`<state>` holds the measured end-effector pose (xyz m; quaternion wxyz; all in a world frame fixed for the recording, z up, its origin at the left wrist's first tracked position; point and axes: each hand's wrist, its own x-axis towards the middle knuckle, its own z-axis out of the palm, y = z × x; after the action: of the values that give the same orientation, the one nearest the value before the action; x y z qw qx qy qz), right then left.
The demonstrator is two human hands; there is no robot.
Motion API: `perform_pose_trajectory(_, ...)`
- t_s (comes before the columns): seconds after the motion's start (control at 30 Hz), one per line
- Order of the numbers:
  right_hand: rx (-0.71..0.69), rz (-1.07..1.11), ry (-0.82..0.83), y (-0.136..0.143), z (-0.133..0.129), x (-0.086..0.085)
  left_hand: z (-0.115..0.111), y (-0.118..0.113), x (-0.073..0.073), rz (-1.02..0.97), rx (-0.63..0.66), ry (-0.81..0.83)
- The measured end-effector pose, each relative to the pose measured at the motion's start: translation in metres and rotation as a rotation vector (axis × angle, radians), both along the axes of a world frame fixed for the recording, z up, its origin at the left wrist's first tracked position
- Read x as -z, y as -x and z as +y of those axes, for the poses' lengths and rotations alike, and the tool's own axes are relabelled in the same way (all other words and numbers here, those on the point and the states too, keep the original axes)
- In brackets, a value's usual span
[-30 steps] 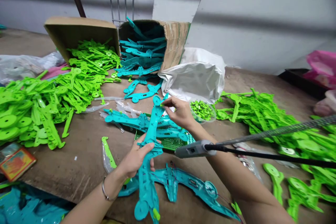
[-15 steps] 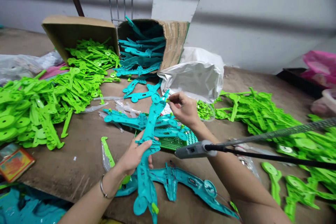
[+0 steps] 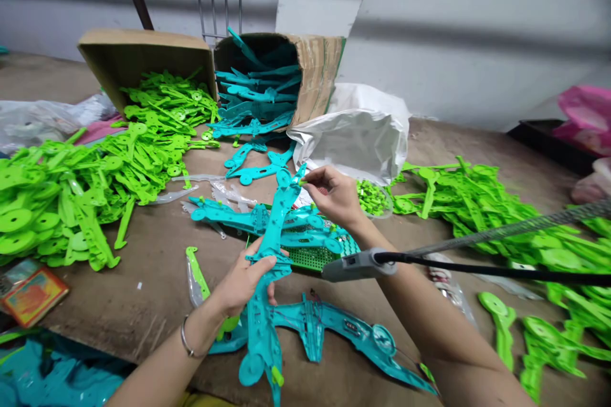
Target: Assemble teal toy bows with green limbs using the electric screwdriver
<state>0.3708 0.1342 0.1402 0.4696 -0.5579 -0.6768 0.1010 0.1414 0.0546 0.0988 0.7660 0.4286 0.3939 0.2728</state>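
Observation:
My left hand (image 3: pixel 248 276) is wrapped round the middle of a long teal plastic toy bow body (image 3: pixel 273 229), held upright and slightly tilted over the table. At its top end, my right hand (image 3: pixel 334 197) pinches a small green plastic piece (image 3: pixel 302 182) against the tip. Another green piece (image 3: pixel 277 376) sits at the bow body's lower end. Behind it, more teal bow bodies (image 3: pixel 229 216) lie across a green perforated basket (image 3: pixel 305 259). Beneath my hands rests a teal bow body with wires (image 3: pixel 353 329).
Green plastic parts are heaped at left (image 3: pixel 95 172) and right (image 3: pixel 477 203). Cardboard boxes (image 3: pixel 315 70) at the back hold teal and green parts. A white bag (image 3: pixel 353 133) stands by a clear dish of small green pieces (image 3: pixel 372 197). A grey tool on a cable (image 3: pixel 358 265) hangs before my right forearm.
The bow body's lower end has shifted slightly left. Both hands keep nearly the same place and hold, with the right fingers still at the top tip.

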Motion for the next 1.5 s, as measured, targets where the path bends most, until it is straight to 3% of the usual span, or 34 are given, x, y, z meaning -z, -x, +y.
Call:
perform_pose_trajectory(0.23,-0.072,0.075,0.043,-0.001,0.004,0.007,-0.001,0.003,0.001,-0.023,0.099,-0.084)
perform_pose_trajectory(0.43,-0.023,0.215,0.041,-0.001,0.01,0.014,0.004,-0.002,0.001,-0.06,0.028,-0.057)
perform_pose_trajectory(0.63,-0.126,0.423,0.039,-0.004,-0.001,0.003,0.016,0.001,0.005,-0.049,-0.193,0.043)
perform_pose_trajectory(0.73,-0.011,0.414,0.062,-0.017,-0.011,-0.006,0.035,0.016,-0.002,-0.047,-0.307,0.108)
perform_pose_trajectory(0.83,0.136,0.395,0.061,-0.038,-0.025,-0.007,0.057,0.035,-0.019,-0.152,-0.522,0.147)
perform_pose_trajectory(0.97,0.27,0.522,0.033,-0.062,-0.043,0.002,0.073,0.043,-0.034,-0.373,-0.797,0.028)
perform_pose_trajectory(1.1,0.329,0.6,-0.033,-0.07,-0.063,0.01,0.069,0.023,-0.017,-0.465,-0.871,0.085)
perform_pose_trajectory(1.3,0.358,0.561,-0.001,-0.067,-0.089,0.01,0.05,-0.027,0.021,-0.43,-0.794,0.224)
perform_pose_trajectory(1.4,0.369,0.56,0.015,-0.066,-0.097,0.009,0.041,-0.041,0.023,-0.358,-0.75,0.19)
perform_pose_trajectory(1.5,0.391,0.554,0.027,-0.068,-0.103,0.01,0.029,-0.038,0.019,-0.279,-0.731,0.13)
